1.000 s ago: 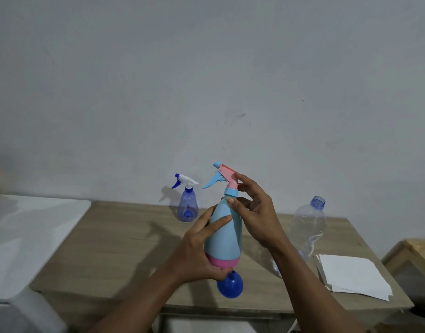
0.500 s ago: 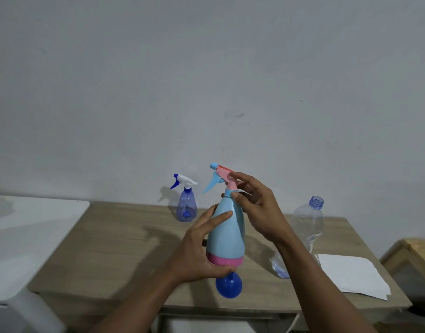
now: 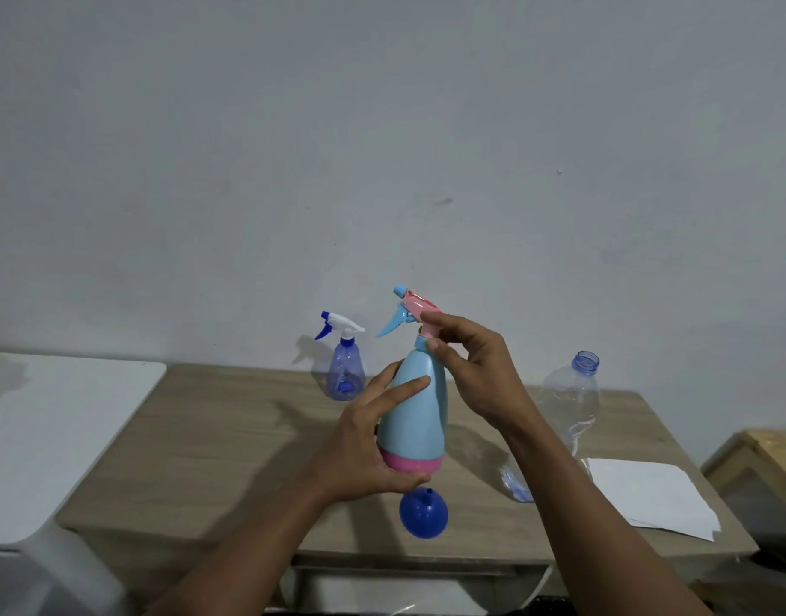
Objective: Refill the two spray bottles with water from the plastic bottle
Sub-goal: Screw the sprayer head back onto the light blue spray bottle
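I hold a light-blue spray bottle with a pink base band above the wooden table. My left hand wraps its lower body. My right hand pinches the collar under the pink and blue trigger head. A small clear-blue spray bottle with a white and blue trigger stands at the back of the table. The clear plastic bottle, uncapped, stands at the right, partly behind my right forearm. A blue funnel lies on the table under the held bottle.
White paper sheets lie at the table's right front corner. A white surface adjoins the table on the left. A wooden piece of furniture stands at the far right. A grey wall rises right behind the table.
The held bottle has tilted slightly, and my right hand's fingers have shifted around the collar below the trigger head. The other bottles and the funnel stay where they were.
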